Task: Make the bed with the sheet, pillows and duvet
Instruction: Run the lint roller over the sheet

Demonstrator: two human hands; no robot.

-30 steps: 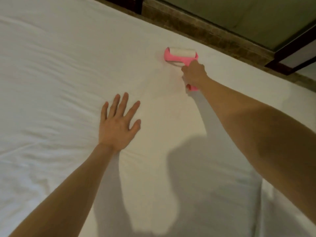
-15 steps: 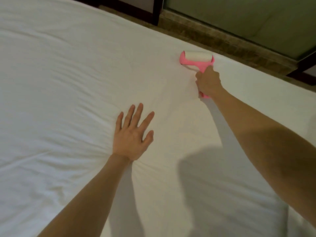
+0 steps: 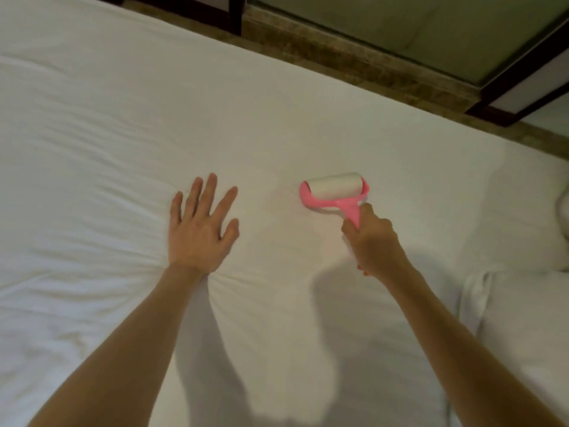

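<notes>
We see warm, dim indoor light falling from behind and above, casting soft grey shadows of both arms and a head across the white sheet (image 3: 277,124). Our picture is slightly soft throughout, blurrier toward the edges, where straight lines bend.

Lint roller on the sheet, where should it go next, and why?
Probably a short stroke left, toward the left hand. The right hand grips the pink lint roller with its roll on the white sheet, and the left hand lies flat, fingers spread, pinning the creased cloth beside it.
</notes>
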